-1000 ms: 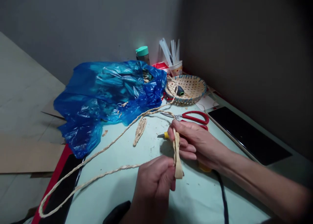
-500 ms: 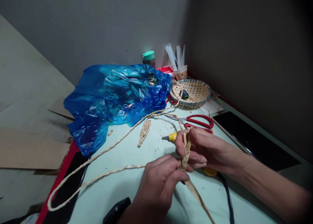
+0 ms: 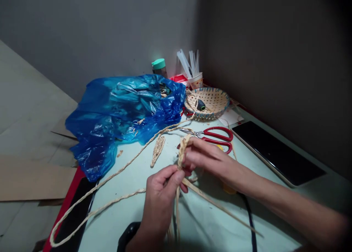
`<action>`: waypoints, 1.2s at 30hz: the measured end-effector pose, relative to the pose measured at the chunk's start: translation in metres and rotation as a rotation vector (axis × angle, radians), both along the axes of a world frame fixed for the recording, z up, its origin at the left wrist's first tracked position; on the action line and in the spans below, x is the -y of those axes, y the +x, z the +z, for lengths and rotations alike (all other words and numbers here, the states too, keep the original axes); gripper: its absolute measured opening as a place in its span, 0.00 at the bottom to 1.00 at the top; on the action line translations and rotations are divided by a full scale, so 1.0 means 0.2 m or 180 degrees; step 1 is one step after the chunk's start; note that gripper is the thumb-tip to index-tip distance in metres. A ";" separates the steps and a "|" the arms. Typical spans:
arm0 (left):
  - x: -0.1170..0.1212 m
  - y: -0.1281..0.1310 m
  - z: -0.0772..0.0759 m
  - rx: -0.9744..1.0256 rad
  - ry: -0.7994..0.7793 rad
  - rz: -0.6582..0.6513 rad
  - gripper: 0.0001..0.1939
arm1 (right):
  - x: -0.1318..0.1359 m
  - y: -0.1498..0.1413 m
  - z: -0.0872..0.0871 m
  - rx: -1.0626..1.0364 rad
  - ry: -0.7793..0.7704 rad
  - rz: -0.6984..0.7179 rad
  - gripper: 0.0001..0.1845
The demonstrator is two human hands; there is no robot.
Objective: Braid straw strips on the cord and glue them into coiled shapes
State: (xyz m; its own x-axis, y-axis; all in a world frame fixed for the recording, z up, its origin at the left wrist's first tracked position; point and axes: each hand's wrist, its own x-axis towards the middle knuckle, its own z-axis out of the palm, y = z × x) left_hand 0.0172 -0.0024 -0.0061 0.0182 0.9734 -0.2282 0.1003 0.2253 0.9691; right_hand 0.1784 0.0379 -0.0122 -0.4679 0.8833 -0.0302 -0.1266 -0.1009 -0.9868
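Left hand (image 3: 162,191) pinching a pale braid (image 3: 182,153) just this side of the red-handled scissors (image 3: 206,130), right hand (image 3: 206,155) seemingly grasping its upper part — fingertips partly hidden — bundled cord (image 3: 158,149) left of the scissors, woven basket (image 3: 213,98) beyond them.

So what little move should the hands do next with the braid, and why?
I'd say the right hand could take the loose strand and fold it across the braid. The strand sticks out free to the right, while the left hand pinches the braid's lower end, which should steady it.
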 end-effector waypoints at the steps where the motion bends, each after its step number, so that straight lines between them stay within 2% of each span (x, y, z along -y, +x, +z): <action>1: -0.01 -0.01 0.00 0.0099 0.0011 0.0079 0.10 | 0.01 0.00 0.00 0.0374 0.0248 0.0123 0.15; 3: -0.01 -0.01 -0.01 0.0248 0.0003 0.0239 0.09 | 0.04 0.00 0.01 0.1050 0.0800 0.0331 0.12; 5: -0.02 -0.02 -0.02 0.0285 -0.0015 0.0332 0.09 | 0.07 -0.01 0.00 0.1364 0.1178 0.0453 0.04; 7: -0.01 -0.02 -0.04 0.0299 0.0012 0.0366 0.10 | 0.09 -0.02 0.00 0.1489 0.1369 0.0451 0.10; 10: -0.01 -0.02 -0.05 0.0378 0.0045 0.0397 0.10 | 0.09 -0.03 -0.01 0.1682 0.1513 0.0271 0.09; 18: 0.01 0.01 -0.03 0.0790 -0.0006 0.0376 0.10 | 0.07 -0.06 -0.03 0.1464 0.0933 0.0041 0.13; 21: 0.01 0.00 -0.02 0.1122 0.0023 0.0564 0.19 | 0.08 -0.06 -0.02 0.1200 0.0903 0.0177 0.17; 23: 0.00 -0.01 -0.02 0.1106 0.0027 0.0502 0.20 | 0.08 -0.06 -0.01 0.0991 0.0907 0.0184 0.19; 27: 0.00 -0.03 -0.01 0.0452 0.0046 0.0284 0.10 | 0.05 -0.03 0.00 0.1118 0.0831 -0.0335 0.18; 31: 0.02 -0.03 -0.01 -0.0277 0.0244 0.0338 0.08 | 0.05 -0.03 0.00 0.1035 0.0727 -0.0444 0.19; 33: 0.03 -0.02 -0.02 -0.0872 0.0784 0.0339 0.06 | 0.06 -0.04 0.00 0.0952 0.0715 -0.0458 0.18; 36: 0.04 -0.01 -0.04 -0.1996 0.2195 0.0198 0.06 | 0.08 -0.05 -0.01 0.0871 0.0701 -0.0497 0.18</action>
State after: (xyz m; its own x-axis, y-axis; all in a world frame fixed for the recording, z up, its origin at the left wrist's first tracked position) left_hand 0.0149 -0.0107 -0.0147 0.0305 0.8925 0.4500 0.6576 -0.3569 0.6635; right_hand 0.1677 0.0228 -0.0141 -0.3281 0.9425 0.0630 0.1475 0.1170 -0.9821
